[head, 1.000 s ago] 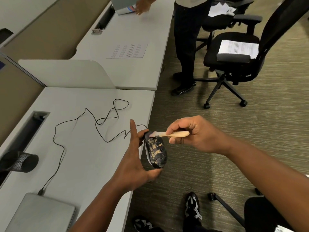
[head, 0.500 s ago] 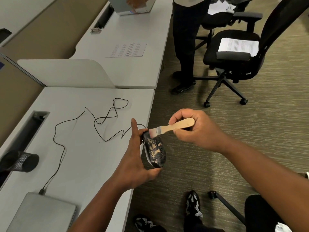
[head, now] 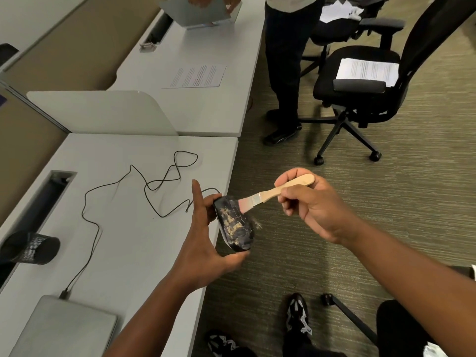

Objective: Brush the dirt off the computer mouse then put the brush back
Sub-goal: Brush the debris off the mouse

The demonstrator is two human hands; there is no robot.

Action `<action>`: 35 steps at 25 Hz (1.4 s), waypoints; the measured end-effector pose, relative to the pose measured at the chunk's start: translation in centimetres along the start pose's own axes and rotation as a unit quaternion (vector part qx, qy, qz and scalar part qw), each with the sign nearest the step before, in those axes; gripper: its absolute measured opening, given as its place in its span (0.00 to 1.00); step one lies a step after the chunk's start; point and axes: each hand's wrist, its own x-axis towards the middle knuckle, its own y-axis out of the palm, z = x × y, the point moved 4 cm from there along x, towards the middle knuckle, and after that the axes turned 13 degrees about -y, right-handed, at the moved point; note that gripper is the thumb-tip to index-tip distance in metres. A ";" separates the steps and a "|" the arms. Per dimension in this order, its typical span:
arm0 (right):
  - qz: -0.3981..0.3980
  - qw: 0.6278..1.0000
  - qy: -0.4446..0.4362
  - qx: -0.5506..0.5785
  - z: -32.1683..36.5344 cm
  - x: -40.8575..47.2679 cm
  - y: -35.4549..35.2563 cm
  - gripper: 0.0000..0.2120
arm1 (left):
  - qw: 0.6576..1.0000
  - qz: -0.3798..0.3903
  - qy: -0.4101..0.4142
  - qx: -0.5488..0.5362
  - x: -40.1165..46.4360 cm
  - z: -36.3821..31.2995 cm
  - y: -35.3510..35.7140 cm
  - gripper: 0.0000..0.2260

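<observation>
Bristles now sit against the front end of the computer mouse (head: pixel 235 224), where half a second back they hovered just above it; a small puff of tan dirt hangs off the mouse's right edge over the carpet (head: pixel 334 240). The stroke appears to be shedding debris, yet tan patches still cover much of the shell, so brushing looks far from finished. Left hand (head: pixel 206 243) holds the mouse just past the desk (head: pixel 128 240) edge, thumb under the rear, fingers behind, index finger straight up. Right hand (head: pixel 311 204) pinches the wooden handle of the brush (head: pixel 270 195), fingers closed round it, handle tilted higher than a second ago. Mouse cable (head: pixel 144 186) trails in loops across the desk. Where the brush belongs cannot be told.
</observation>
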 end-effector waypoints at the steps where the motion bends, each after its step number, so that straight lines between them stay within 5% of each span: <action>1: 0.001 1.000 0.013 0.025 -0.2 -0.1 0.3 0.09 | 1.000 -0.002 0.000 -0.006 0.0 0.0 0.0 0.70; 6: -0.055 0.998 0.039 0.016 -0.9 0.0 -0.8 0.10 | 1.000 -0.016 0.004 -0.022 0.0 0.3 0.0 0.69; 11: -0.011 0.994 0.062 0.092 -1.3 -0.6 0.2 0.07 | 0.999 -0.017 0.001 -0.033 0.4 0.2 -0.1 0.69; 16: -0.086 0.992 0.074 0.059 -1.9 -0.4 -1.3 0.08 | 0.999 -0.025 0.000 -0.035 0.6 0.5 0.0 0.69; 21: -0.012 0.991 0.085 0.102 -1.9 -0.8 0.0 0.11 | 0.998 -0.035 0.000 -0.045 0.8 0.7 0.0 0.69; 27: -0.074 0.990 0.068 0.103 -2.5 -1.0 -1.8 0.11 | 0.997 -0.041 -0.002 -0.060 0.7 0.9 0.0 0.69; 35: -0.050 0.992 0.062 0.102 -2.2 -1.8 -1.7 0.10 | 0.995 -0.051 -0.007 -0.091 0.6 0.8 0.1 0.67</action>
